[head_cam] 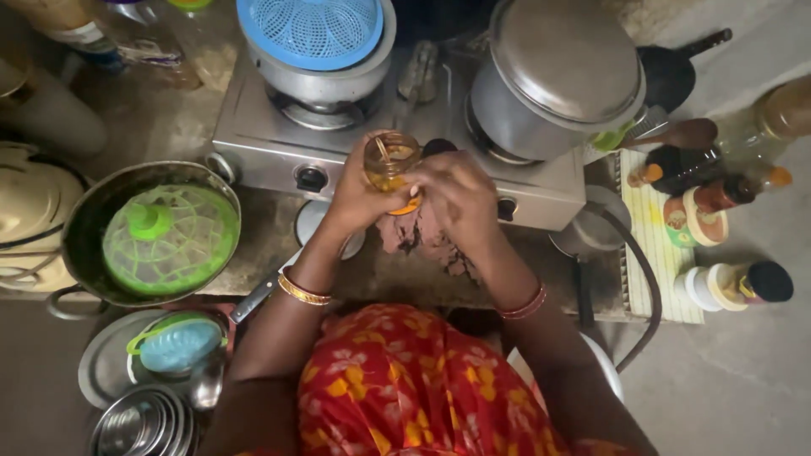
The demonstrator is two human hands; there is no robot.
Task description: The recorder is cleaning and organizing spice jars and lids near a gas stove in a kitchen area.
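My left hand (353, 196) grips a small glass jar (390, 160) with amber contents, held over the front edge of a two-burner steel stove (262, 139). A thin stick stands inside the open jar. My right hand (459, 194) is closed at the jar's lower right side, on what looks like an orange lid (407, 207). Both wrists wear bangles. Below the hands is my red floral garment.
A pot with a blue strainer lid (311, 32) sits on the left burner, a lidded steel pot (553, 76) on the right. A black pan with a green mesh cover (160, 236) stands left. Bottles and small jars (726, 194) crowd the right; steel plates (144, 422) lie lower left.
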